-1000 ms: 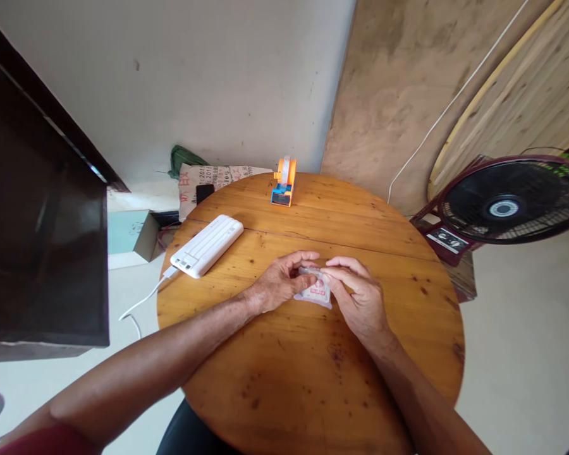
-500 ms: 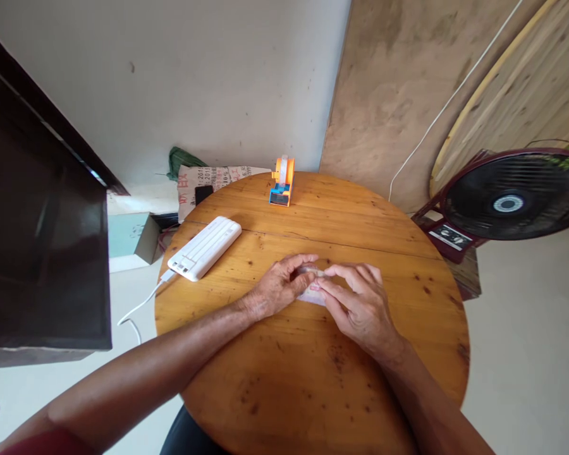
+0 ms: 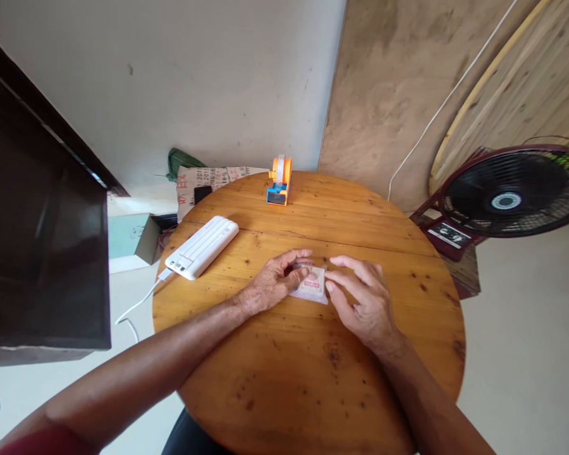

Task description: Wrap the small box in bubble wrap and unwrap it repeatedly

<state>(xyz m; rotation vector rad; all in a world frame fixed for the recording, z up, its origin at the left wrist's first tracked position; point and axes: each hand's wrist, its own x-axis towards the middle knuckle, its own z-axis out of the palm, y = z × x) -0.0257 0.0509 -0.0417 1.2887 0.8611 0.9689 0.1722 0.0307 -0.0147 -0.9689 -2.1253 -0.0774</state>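
Observation:
A small flat, clear-and-white packet (image 3: 312,285) with a red printed mark lies on the round wooden table in front of me. My left hand (image 3: 277,278) is at its left side, thumb pressed on its top and fingers curved round the far edge. At the packet's right edge is my right hand (image 3: 363,297), fingers spread and bent, with nothing seen in them. Its fingertips are close to the packet's edge; whether they touch it I cannot tell. The packet's left part is hidden under my left hand.
On the round wooden table (image 3: 284,392), a white power bank (image 3: 203,246) with a plugged-in white cable (image 3: 140,300) lies at left. An orange and blue tape dispenser (image 3: 279,181) stands at the far edge. A dark red fan (image 3: 507,201) is beyond the right side.
My right hand has moved slightly right off the packet, and its fingers have spread. More of the packet's printed face shows now. My left hand stays on it.

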